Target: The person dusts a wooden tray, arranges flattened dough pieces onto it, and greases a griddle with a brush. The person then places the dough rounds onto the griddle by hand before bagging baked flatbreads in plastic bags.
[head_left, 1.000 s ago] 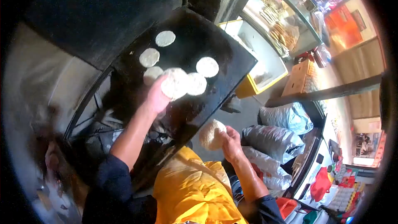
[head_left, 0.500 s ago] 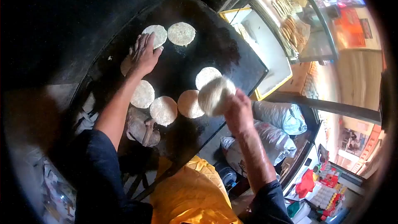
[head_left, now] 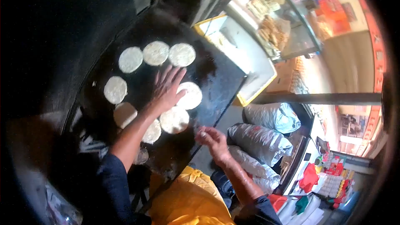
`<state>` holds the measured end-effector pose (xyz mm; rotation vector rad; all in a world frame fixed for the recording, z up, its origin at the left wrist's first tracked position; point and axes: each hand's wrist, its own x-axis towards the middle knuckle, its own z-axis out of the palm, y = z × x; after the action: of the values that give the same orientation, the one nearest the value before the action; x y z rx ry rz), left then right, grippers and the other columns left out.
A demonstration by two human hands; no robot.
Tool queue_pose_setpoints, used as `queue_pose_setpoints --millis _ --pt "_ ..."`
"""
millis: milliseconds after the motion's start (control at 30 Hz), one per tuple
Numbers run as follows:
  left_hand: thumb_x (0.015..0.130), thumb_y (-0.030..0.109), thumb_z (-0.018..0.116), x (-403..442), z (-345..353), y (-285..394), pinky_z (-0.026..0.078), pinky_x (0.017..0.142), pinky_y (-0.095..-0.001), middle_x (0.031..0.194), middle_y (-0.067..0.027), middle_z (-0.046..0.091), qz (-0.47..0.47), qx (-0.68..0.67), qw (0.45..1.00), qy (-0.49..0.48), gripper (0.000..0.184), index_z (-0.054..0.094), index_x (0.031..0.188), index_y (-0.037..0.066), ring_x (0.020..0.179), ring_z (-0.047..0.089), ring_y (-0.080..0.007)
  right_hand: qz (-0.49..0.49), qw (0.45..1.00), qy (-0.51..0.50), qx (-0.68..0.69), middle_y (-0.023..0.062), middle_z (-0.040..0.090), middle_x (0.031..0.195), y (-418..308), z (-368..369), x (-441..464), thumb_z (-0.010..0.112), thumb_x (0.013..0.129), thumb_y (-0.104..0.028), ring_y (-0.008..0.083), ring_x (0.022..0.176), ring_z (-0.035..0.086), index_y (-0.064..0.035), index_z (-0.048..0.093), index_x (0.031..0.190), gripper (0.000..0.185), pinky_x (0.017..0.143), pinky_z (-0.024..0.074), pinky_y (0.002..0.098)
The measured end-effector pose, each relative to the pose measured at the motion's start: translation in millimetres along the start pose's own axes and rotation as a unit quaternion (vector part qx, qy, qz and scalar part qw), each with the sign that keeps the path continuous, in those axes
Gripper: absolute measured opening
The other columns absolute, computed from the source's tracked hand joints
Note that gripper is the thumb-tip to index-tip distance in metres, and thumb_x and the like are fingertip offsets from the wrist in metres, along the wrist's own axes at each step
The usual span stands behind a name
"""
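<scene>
Several pale round flatbreads lie in a rough ring on a dark griddle (head_left: 210,81). Two of them, a flatbread (head_left: 156,53) and one beside it (head_left: 182,54), lie just beyond my left hand (head_left: 167,89). That hand is spread, palm down, over the middle of the griddle, its thumb near another flatbread (head_left: 190,96). Near the griddle's front right edge is my right hand (head_left: 212,141), its fingers curled together beside a flatbread (head_left: 174,120); whatever they may hold is too small to make out.
A yellow-rimmed white container (head_left: 268,79) stands beyond the griddle's right edge. Silvery sacks (head_left: 260,141) lie at the right. A glass display case (head_left: 298,35) with baked goods is at the top right, and a yellow apron (head_left: 189,200) hangs below.
The flatbread in my right hand is no longer there, and that hand has moved down and left. My left hand has moved right, off the far left flatbread, its fingers spread. The view has shifted.
</scene>
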<state>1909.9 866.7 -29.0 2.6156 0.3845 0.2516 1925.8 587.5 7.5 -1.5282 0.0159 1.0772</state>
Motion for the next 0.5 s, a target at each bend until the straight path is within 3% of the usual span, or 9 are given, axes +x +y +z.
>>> queue_pose_setpoints --millis 67,100,133,200,267,333,400,467,500 --pt "0.092 0.025 0.064 -7.3 5.3 23.3 0.030 0.114 -0.0485 0.150 -0.0199 0.039 -0.034 -0.207 0.978 0.015 0.069 0.032 0.151 0.009 0.139 0.037 -0.0376 -0.007 1.000 0.005 -0.008 0.0073 0.068 0.107 -8.9 -4.3 -16.3 0.063 0.099 -0.020 0.0157 0.094 0.064 0.0020 0.060 0.121 0.032 0.084 0.0524 0.0324" --pt "0.089 0.018 0.067 -12.8 22.8 32.8 0.035 0.112 -0.0437 0.142 -0.0248 0.048 -0.003 -0.282 0.956 0.080 0.068 0.036 0.148 0.005 0.131 0.045 -0.0418 -0.043 0.998 -0.004 -0.034 0.0057 0.068 0.101 -9.8 -11.7 -20.0 0.062 0.099 -0.019 0.0130 0.088 0.062 0.0014 0.064 0.113 0.025 0.081 0.0504 0.0297" --pt "0.090 0.021 0.067 -19.8 17.7 50.3 0.035 0.111 -0.0434 0.142 -0.0248 0.047 0.017 -0.314 0.945 0.095 0.065 0.039 0.145 0.001 0.130 0.047 -0.0398 -0.059 0.998 -0.003 -0.029 0.0057 0.068 0.101 -14.3 -17.8 -23.4 0.062 0.099 -0.019 0.0130 0.088 0.062 0.0014 0.064 0.113 0.025 0.081 0.0504 0.0297" --pt "0.094 0.022 0.064 -36.9 -10.3 97.5 0.036 0.111 -0.0403 0.141 -0.0229 0.049 -0.027 -0.382 0.922 0.047 0.059 0.042 0.143 -0.002 0.132 0.048 -0.0340 -0.118 0.992 -0.024 -0.025 0.0075 0.070 0.101 -20.7 -31.6 -38.1 0.061 0.099 -0.025 0.0159 0.092 0.065 0.0000 0.067 0.108 0.027 0.085 0.0516 0.0312" --pt "0.099 0.025 0.061 -52.6 10.6 126.1 0.037 0.111 -0.0373 0.141 -0.0202 0.050 -0.092 -0.593 0.799 0.018 0.056 0.042 0.142 -0.003 0.133 0.047 -0.0283 -0.137 0.990 -0.017 0.002 0.0076 0.070 0.098 -35.3 -39.6 -57.0 0.056 0.102 -0.033 0.0165 0.092 0.064 0.0003 0.069 0.108 0.036 0.085 0.0508 0.0318" --pt "0.101 0.031 0.057 -75.0 5.4 160.8 0.035 0.112 -0.0391 0.142 -0.0163 0.050 -0.115 -0.647 0.753 -0.010 0.054 0.044 0.143 0.000 0.133 0.047 -0.0257 -0.197 0.975 0.082 -0.069 0.0083 0.069 0.103 -49.7 -43.9 -82.2 0.051 0.103 -0.036 0.0172 0.097 0.062 0.0009 0.067 0.116 0.042 0.089 0.0499 0.0338" --pt "0.104 0.034 0.048 -101.2 -20.9 208.3 0.039 0.105 -0.0317 0.144 -0.0051 0.051 -0.196 -0.669 0.714 -0.063 0.047 0.047 0.144 0.007 0.130 0.048 -0.0164 -0.257 0.956 0.093 -0.104 0.0121 0.061 0.128 -49.8 -59.1 -101.2 0.051 0.102 -0.040 0.0216 0.115 0.057 -0.0020 0.058 0.132 0.049 0.101 0.0447 0.0366" --pt "0.104 0.046 0.042 -133.9 -4.6 245.9 0.036 0.104 -0.0330 0.150 -0.0004 0.044 -0.161 -0.717 0.676 -0.062 0.058 0.039 0.149 0.010 0.134 0.043 -0.0145 -0.348 0.923 0.129 -0.103 0.0156 0.053 0.140 -50.1 -65.9 -122.4 0.047 0.102 -0.044 0.0257 0.129 0.050 -0.0043 0.051 0.140 0.054 0.108 0.0392 0.0388" --pt "0.104 0.048 0.042 -151.9 -8.7 272.1 0.035 0.107 -0.0337 0.153 -0.0006 0.040 -0.162 -0.734 0.656 -0.063 0.061 0.036 0.151 0.011 0.136 0.041 -0.0154 -0.379 0.908 0.137 -0.115 0.0160 0.046 0.146 -52.9 -65.7 -138.5 0.045 0.105 -0.033 0.0258 0.135 0.045 -0.0019 0.046 0.143 0.050 0.113 0.0330 0.0350"
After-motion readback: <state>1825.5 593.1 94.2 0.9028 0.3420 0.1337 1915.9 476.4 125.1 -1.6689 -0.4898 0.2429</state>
